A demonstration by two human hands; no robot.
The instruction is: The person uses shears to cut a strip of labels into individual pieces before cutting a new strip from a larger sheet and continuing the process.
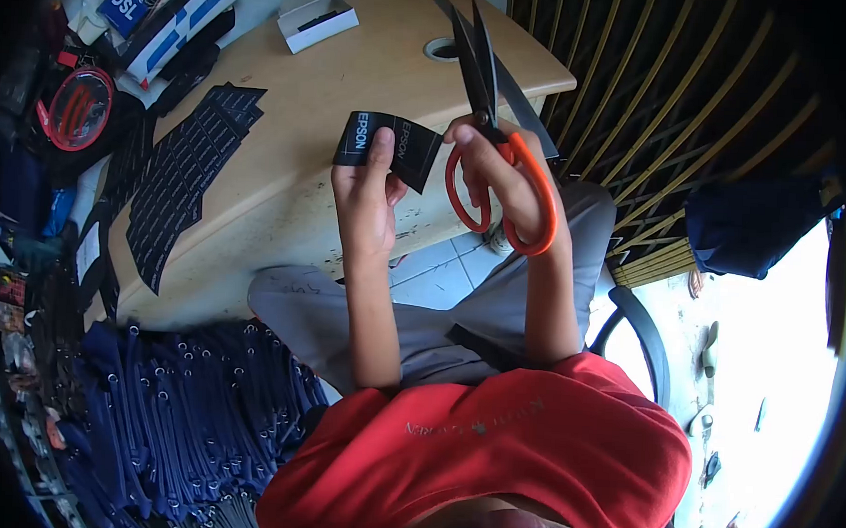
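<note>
A black strip with EPSON lettering (pixel 417 150) is pinched between the thumb and fingers of my left hand (pixel 368 191), in front of the table's edge. My right hand (pixel 511 183) is closed on large scissors with orange handles (pixel 544 208). Their dark blades point up and away over the table, slightly parted. The fingertips of my right hand are close to the strip's right end; whether they touch it I cannot tell. Black sheets with rows of white print (pixel 190 159) lie at the left of the wooden table (pixel 355 82).
A small white box (pixel 317 22) sits at the table's far side near a round hole (pixel 442 49). A red tape roll (pixel 76 107) lies at the left. Many dark blue straps (pixel 190 405) hang or lie below. A folding gate (pixel 638 94) stands at the right.
</note>
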